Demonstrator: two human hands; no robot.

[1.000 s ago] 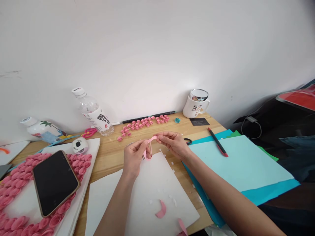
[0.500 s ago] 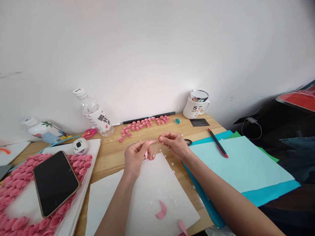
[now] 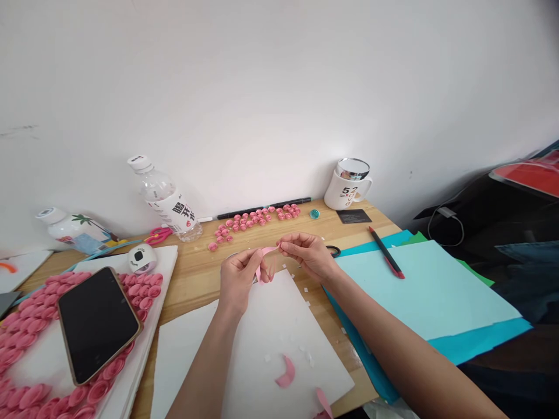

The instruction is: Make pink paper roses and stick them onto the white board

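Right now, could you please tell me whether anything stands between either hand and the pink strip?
Nothing visible does: the left hand and right hand both pinch the pink strip in their fingers. The white sheet lies below, not between.

1. Strip (image 3: 270, 249) betw. L hand (image 3: 239, 276) & R hand (image 3: 304, 254): plain lt. pink.
2. Below grip: sheet (image 3: 283, 326) white, curved scrap (image 3: 287, 372) pink.
3. Beyond grip: coils (image 3: 250, 223) pink, cap (image 3: 314, 213) teal.
4. Beyond, R of grip: mug (image 3: 337, 190) white w/ blk lettering; card (image 3: 354, 216) blk.
5. R of grip: top sheet (image 3: 428, 291) pale aqua, lower sheet (image 3: 484, 342) brighter blue, pen (image 3: 386, 252) blk w/ red ends.
6. L of grip: phone (image 3: 99, 323) blk w/ gold-ish rim, rosettes (image 3: 148, 303) pink; bottle label (image 3: 173, 213) white w/ blk chars.
7. Under grip: tabletop (image 3: 192, 285) lt. brown, wood-grain.
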